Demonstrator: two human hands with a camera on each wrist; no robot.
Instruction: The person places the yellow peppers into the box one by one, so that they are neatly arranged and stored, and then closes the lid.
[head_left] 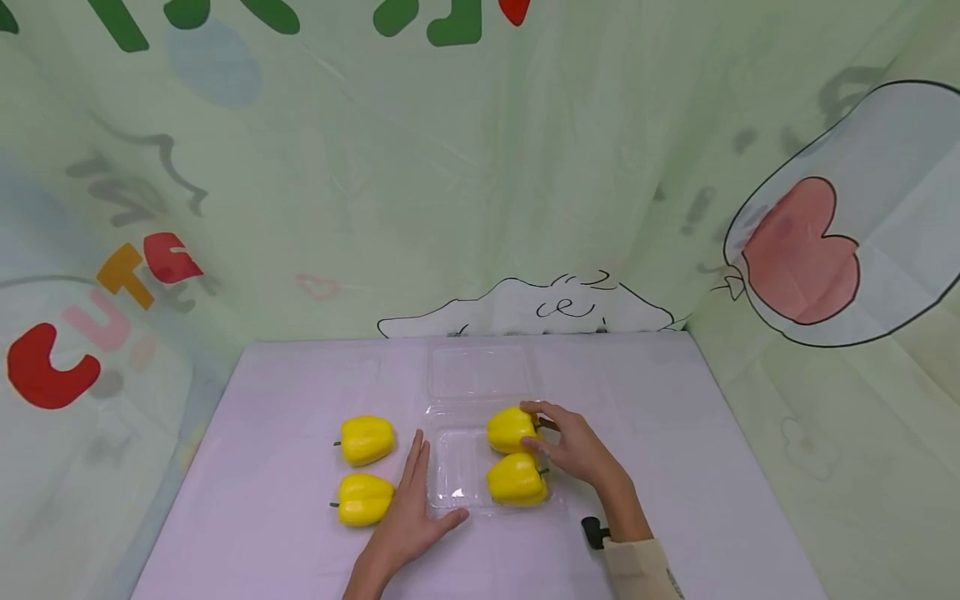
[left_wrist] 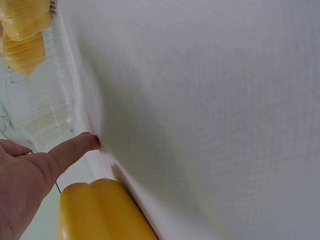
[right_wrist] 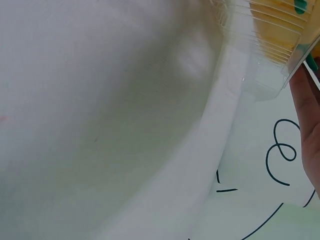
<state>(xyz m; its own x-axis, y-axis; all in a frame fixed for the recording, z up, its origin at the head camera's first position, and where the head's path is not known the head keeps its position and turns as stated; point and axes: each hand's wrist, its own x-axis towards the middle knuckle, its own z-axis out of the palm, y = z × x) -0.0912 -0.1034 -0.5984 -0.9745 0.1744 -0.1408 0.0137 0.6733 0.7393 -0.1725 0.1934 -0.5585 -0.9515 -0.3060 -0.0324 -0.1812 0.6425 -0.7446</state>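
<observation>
A clear plastic clamshell box (head_left: 453,471) stands in the middle of the table, its lid (head_left: 480,372) folded back behind it. Two yellow bell peppers sit in its right half, a rear pepper (head_left: 510,429) and a front pepper (head_left: 517,481), stems to the right. My right hand (head_left: 576,448) holds the rear pepper between thumb and fingers. Along the box's left side my left hand (head_left: 408,512) lies with straight fingers, thumb spread toward the front edge. In the left wrist view, fingers (left_wrist: 75,150) are close beside the box wall (left_wrist: 70,95).
Left of the box are two more peppers, a rear one (head_left: 367,440) and a front one (head_left: 364,500) right beside my left hand. A pale cloth covers the table (head_left: 285,400). Printed curtains (head_left: 420,183) stand behind and at both sides. A black wrist piece (head_left: 595,532) is by the right sleeve.
</observation>
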